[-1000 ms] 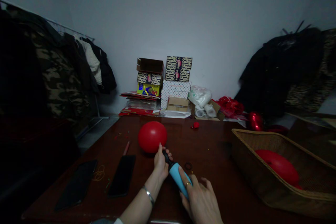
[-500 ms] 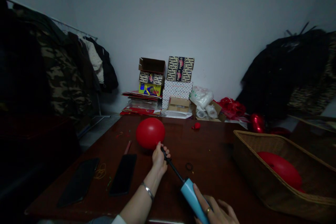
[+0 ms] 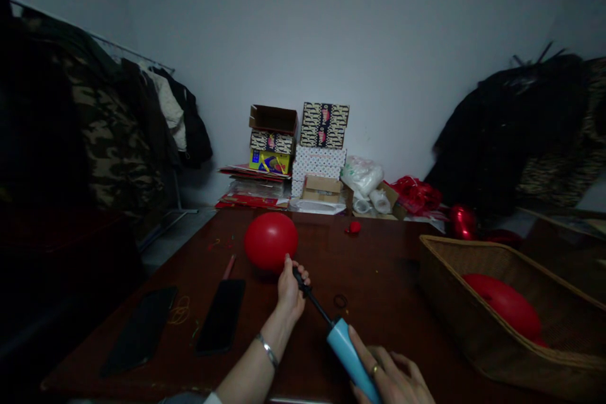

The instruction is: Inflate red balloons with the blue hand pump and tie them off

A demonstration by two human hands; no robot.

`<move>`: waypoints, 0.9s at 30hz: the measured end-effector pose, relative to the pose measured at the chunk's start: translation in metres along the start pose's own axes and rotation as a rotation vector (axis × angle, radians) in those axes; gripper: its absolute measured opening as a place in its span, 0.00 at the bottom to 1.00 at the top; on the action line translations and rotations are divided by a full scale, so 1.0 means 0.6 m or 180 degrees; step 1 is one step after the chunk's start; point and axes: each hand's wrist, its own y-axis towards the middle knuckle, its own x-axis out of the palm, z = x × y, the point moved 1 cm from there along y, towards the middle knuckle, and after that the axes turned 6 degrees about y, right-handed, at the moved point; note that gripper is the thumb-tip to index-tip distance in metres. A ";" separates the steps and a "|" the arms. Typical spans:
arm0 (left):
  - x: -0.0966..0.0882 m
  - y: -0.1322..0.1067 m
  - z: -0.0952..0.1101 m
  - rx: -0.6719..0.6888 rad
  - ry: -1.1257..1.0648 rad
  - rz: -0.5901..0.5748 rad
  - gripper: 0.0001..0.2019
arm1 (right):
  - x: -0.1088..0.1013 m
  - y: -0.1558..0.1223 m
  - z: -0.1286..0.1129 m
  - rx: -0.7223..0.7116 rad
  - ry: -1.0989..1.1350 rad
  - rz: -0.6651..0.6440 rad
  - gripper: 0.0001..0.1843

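An inflated red balloon (image 3: 271, 241) hovers just over or rests on the dark wooden table, left of centre. My left hand (image 3: 290, 287) is closed at its neck, with the fingers also around the black end of a hand balloon pump (image 3: 349, 353). The balloon's neck is hidden behind the fingers. From that black end a thin black rod runs down into the pump's light blue barrel. My right hand (image 3: 391, 369) grips the barrel near the table's front edge. A black ring-shaped band (image 3: 339, 300) lies beside the rod.
At right stands a wicker basket (image 3: 483, 334) holding another red balloon (image 3: 506, 304). Two dark phone-like slabs (image 3: 221, 317) and yellow rubber bands (image 3: 180, 310) lie at left. A small red balloon (image 3: 353, 227) lies farther back. Stacked boxes (image 3: 319, 167) stand behind the table.
My left hand has shifted very slightly right, and a little less of the pump's rod shows. The balloon looks about the same size.
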 end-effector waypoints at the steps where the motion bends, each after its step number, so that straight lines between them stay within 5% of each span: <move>1: 0.002 -0.003 -0.003 -0.0023 0.0009 -0.0004 0.20 | -0.004 0.010 -0.005 0.0023 -0.0027 0.0065 0.39; 14: 0.001 -0.005 -0.024 -0.0216 0.0164 0.0159 0.18 | -0.001 0.098 -0.063 0.0495 -0.0303 -0.0157 0.36; 27: -0.026 0.035 0.006 -0.0060 0.0260 0.0252 0.14 | 0.027 -0.004 -0.023 0.0220 -0.0335 0.0225 0.41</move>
